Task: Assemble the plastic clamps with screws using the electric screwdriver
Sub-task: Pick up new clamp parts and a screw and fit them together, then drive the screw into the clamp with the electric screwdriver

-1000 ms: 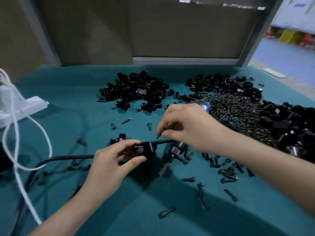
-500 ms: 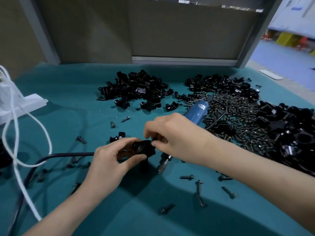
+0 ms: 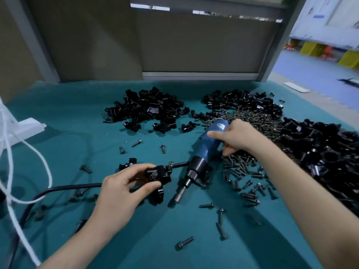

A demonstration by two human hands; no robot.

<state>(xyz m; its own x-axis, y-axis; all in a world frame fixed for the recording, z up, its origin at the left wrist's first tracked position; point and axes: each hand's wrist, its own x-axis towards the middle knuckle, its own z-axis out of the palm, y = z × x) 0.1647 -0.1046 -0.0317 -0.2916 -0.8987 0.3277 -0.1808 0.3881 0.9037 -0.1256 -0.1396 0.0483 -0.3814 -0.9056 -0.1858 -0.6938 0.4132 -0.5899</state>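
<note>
Gripping hand, left: the left hand [image 3: 120,189] has its grip closed on a black plastic clamp [image 3: 158,174], thumb under the near face, fingers curled over the top.
Clamp position: held just above the desk [image 3: 77,123], near centre, just left of the screwdriver's nose; a screw head shows on its front face.
Black cable [image 3: 64,190]: runs in from the left edge, passes behind the left hand, and comes out beyond the clamp toward the screwdriver.
Right hand [image 3: 239,136]: grip closed round the blue body of the electric screwdriver [image 3: 206,150], thumb laid across the top, fingers curled at the far side.
Screwdriver position: lying slanted on the desk, bit [image 3: 179,197] pointing toward the near left, apart from the clamp.
Screw heap [image 3: 252,121]: behind and right of the right hand, with strays scattered across the near desk, one loose screw [image 3: 184,243] closest to the camera.
Clamp parts: one black pile [image 3: 147,109] at the far centre, a larger one [image 3: 320,144] along the right edge.
Left margin: white cord [image 3: 29,152] looping down past a white block [image 3: 25,127].
Desk cover: teal.
</note>
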